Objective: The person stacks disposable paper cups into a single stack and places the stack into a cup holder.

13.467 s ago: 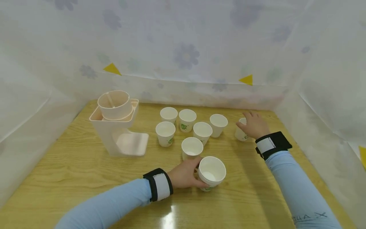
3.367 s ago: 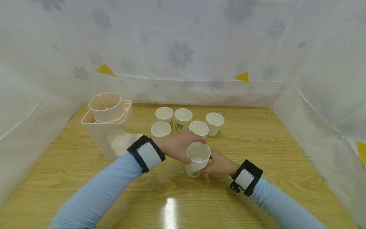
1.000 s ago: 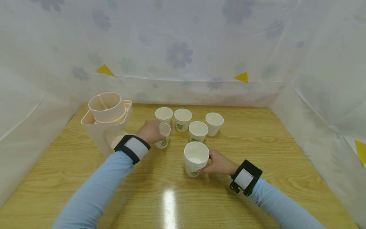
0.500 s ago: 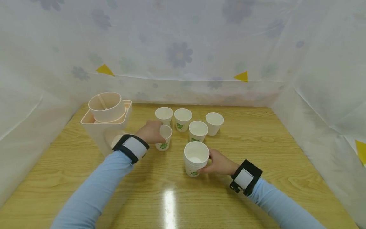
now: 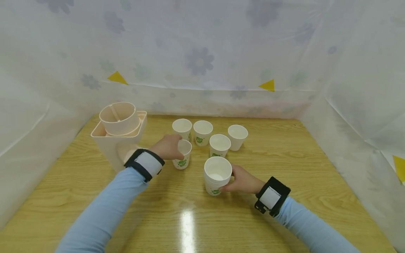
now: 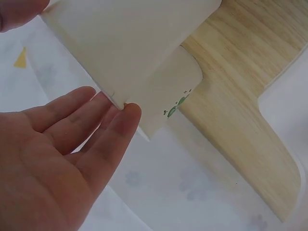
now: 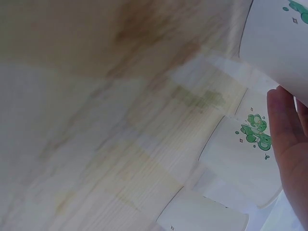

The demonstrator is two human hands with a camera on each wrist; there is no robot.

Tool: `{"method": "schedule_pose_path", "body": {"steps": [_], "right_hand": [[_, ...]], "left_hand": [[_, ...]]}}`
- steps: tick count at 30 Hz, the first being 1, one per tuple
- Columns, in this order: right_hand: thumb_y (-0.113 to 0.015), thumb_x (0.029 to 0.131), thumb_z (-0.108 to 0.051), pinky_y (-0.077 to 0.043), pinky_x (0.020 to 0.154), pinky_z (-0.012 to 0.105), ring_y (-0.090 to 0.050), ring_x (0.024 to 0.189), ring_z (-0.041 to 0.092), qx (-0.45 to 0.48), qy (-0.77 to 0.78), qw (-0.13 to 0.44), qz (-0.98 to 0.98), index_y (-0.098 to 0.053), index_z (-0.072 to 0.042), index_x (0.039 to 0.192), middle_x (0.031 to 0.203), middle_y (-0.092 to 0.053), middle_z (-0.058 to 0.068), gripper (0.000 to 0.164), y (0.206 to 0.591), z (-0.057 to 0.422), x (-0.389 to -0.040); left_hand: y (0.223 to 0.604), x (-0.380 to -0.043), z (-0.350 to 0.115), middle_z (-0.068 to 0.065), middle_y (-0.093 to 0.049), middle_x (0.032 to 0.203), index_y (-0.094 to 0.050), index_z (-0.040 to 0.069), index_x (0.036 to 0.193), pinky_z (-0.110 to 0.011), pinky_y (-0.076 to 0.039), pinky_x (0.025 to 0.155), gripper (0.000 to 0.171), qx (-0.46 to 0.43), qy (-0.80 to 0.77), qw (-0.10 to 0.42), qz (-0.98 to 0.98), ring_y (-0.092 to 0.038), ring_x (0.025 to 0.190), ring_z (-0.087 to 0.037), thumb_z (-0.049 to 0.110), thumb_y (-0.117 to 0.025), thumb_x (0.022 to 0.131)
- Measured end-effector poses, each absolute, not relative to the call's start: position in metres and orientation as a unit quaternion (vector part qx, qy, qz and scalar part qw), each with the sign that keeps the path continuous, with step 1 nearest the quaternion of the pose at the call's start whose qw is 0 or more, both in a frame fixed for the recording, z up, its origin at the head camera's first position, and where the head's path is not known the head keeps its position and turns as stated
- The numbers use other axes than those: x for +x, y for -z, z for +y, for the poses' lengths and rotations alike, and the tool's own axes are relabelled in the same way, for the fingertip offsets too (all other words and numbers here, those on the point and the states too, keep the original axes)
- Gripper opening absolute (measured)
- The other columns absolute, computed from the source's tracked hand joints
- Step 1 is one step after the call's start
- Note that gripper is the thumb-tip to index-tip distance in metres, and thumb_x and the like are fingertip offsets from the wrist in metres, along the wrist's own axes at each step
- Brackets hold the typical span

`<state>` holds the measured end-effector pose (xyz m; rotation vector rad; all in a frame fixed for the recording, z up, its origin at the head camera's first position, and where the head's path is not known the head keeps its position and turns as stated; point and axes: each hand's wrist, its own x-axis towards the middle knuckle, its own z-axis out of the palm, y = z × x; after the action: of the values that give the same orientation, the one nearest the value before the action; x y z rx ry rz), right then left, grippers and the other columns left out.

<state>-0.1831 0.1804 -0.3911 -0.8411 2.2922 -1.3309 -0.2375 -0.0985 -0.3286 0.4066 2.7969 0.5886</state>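
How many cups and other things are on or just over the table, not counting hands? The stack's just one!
Loose cups: 4
Cup in the left hand: 1
Cup stack in the right hand: 1
Pale pink device: 1
Total: 7

Five cups point(image 5: 185, 154) point(image 5: 181, 126) point(image 5: 203, 131) point(image 5: 219, 144) point(image 5: 237, 137) stood outside one stack point(image 5: 215, 181), whose own cups could not be counted. Two hands point(image 5: 166, 147) point(image 5: 245, 180), two sleeves point(image 5: 107, 207) point(image 5: 313, 225) and two wristbands point(image 5: 145, 164) point(image 5: 272, 196) were in view. There were also one table point(image 5: 300, 175), one beige device point(image 5: 109, 147) and three yellow triangles point(image 5: 117, 78) point(image 5: 267, 85) point(image 5: 400, 168).
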Motion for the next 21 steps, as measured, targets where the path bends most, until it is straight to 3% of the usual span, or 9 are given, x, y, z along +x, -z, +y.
{"method": "schedule_pose_path", "body": {"steps": [13,21], "right_hand": [[-0.079,0.071,-0.013,-0.039,0.100,0.046,-0.050,0.119,0.029,-0.292,0.470,0.183,0.813,-0.041,0.000,0.134,0.130,-0.054,0.016,0.075,0.390,0.181,-0.183],[-0.079,0.072,-0.014,-0.040,0.100,0.046,-0.051,0.118,0.028,-0.293,0.467,0.184,0.814,-0.041,0.000,0.135,0.130,-0.054,0.016,0.075,0.391,0.180,-0.183]], "left_hand": [[0.299,-0.228,-0.094,-0.019,-0.059,0.121,-0.042,-0.003,0.135,-0.041,-0.049,0.084,0.070,0.190,-0.208,0.106,0.954,-0.058,0.101,-0.029,0.022,-0.069,0.076],[0.276,-0.219,-0.088,-0.018,-0.061,0.113,-0.047,-0.004,0.130,-0.037,-0.048,0.075,0.064,0.232,-0.230,0.073,0.942,-0.056,0.091,-0.027,0.021,-0.068,0.074]]}}
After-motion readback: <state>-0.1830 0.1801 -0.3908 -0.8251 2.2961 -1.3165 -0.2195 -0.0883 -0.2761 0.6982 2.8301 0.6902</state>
